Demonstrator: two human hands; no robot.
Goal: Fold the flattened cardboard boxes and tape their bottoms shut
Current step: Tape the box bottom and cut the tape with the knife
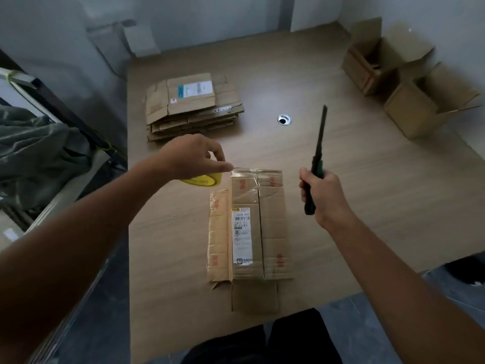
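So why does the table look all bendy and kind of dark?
Head view: the wide-angle lens bows the table edges; the room light is dim, with a pale sheen near the metal hole; the open boxes at far right look soft.

Pale wood-grain tabletop (pixel 367 193) here: smooth, matt, with a soft sheen around the small round metal cable grommet (pixel 284 119), which gleams bright. The flattened brown cardboard box (pixel 273 232) in the middle is dull, creased paperboard, and its glossy clear tape strips (pixel 244 174) are wrinkled and catch the light. Its white paper shipping label (pixel 242 236) looks slick. The stack of flattened brown cardboard boxes (pixel 194 106) shows rough corrugated edges. The upright open brown cardboard boxes (pixel 409 109) are matt too. The round yellow tape roll (pixel 207 179) looks smooth, and the long dark knife with a green handle (pixel 319 143) is dull, plastic-looking at the grip. The crumpled olive-green cloth (pixel 39 148) is soft and faintly shiny.
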